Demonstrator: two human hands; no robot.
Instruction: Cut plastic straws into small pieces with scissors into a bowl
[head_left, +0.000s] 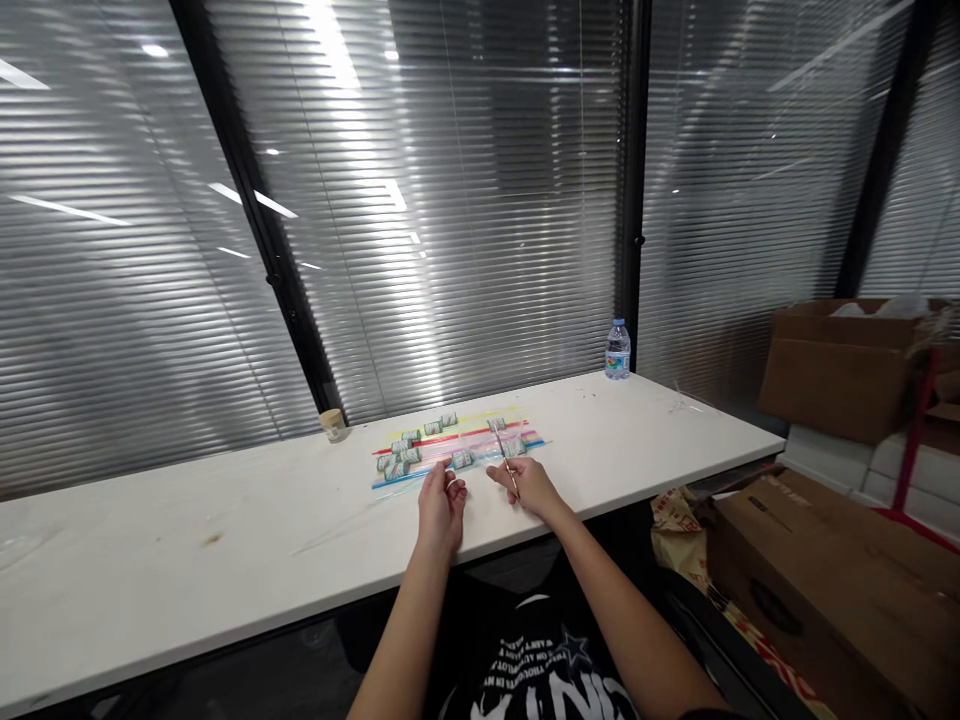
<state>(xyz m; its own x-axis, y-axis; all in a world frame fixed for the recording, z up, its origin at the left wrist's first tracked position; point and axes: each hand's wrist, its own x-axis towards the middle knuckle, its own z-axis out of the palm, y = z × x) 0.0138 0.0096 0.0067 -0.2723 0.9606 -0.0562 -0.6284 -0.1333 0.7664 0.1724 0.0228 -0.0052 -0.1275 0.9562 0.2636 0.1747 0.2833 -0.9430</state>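
Note:
My right hand (534,486) grips a slim metal tool (504,452) that looks like tweezers or narrow scissors. Its tip points away from me, over the coloured strips. Left of it, my left hand (442,510) is closed at the table's front, fingers curled around something small and whitish that I cannot make out. Just beyond both hands lie long thin strips: a blue strip (388,483), a red strip (435,441) and a yellow strip (480,415), with pink and clear ones among them. Several small printed cylinders (463,459) in green and white lie across them.
The white table (225,580) runs along blind-covered glass panels. A water bottle (617,350) stands at the back right, and a small lidded jar (332,425) at the back left. Cardboard boxes (832,580) fill the floor to the right.

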